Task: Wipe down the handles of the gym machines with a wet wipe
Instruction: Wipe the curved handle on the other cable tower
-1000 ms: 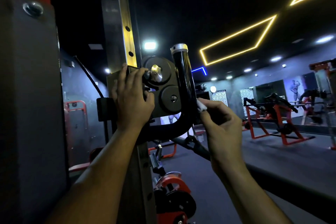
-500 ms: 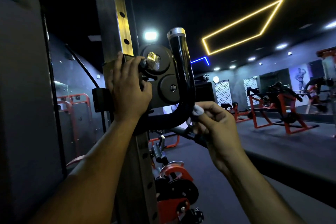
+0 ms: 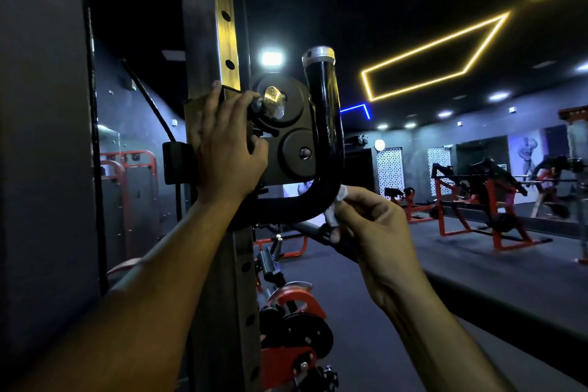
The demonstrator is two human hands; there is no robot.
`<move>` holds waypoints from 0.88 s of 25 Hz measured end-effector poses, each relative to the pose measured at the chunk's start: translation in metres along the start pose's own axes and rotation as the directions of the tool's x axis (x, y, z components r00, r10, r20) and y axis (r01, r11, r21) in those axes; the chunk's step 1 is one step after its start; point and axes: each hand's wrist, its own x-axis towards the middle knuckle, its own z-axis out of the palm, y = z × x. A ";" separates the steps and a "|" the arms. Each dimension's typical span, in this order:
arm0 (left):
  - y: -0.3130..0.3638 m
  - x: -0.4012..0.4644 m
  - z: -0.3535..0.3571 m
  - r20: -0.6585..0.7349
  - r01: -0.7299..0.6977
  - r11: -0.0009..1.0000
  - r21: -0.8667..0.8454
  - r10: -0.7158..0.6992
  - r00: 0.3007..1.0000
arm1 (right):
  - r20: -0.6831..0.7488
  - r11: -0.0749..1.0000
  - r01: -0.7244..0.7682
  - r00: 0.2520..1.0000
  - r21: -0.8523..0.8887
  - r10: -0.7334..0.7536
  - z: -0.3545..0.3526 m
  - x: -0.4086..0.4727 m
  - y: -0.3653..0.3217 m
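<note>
A black J-shaped handle (image 3: 327, 124) with a silver end cap curves up from a bracket (image 3: 286, 165) on a perforated steel upright (image 3: 219, 25). My left hand (image 3: 226, 153) grips the bracket's left side, fingers curled beside the silver pull knob (image 3: 273, 103). My right hand (image 3: 372, 226) pinches a small white wet wipe (image 3: 335, 210) and presses it against the outer bend at the handle's bottom. Most of the wipe is hidden between my fingers.
A grey padded panel (image 3: 41, 137) fills the left side. Red and black weight plates and pulleys (image 3: 292, 328) sit low on the upright. Orange-framed machines (image 3: 483, 200) stand across the dark floor at right, before a mirrored wall.
My right hand has slid the wipe down the handle, from the straight vertical part to the lower bend. My left hand has kept its grip on the bracket.
</note>
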 end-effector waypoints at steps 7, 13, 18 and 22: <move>-0.001 0.002 -0.005 0.005 0.032 0.989 -0.147 -0.032 0.999 | 0.290 0.916 0.017 0.951 -0.400 0.109 0.020 0.031 0.019; -0.008 0.008 -0.020 0.170 0.066 0.951 -0.302 -0.014 0.985 | 0.289 0.958 -0.286 0.920 0.033 0.265 0.023 0.028 0.011; -0.010 0.006 -0.024 0.264 0.098 0.958 -0.268 -0.025 0.964 | 0.231 0.921 -0.314 0.937 0.231 0.262 -0.004 0.020 -0.017; -0.005 0.005 -0.023 0.260 0.101 0.957 -0.273 -0.027 0.965 | -0.032 0.983 -0.055 0.998 0.177 0.062 -0.002 0.011 -0.032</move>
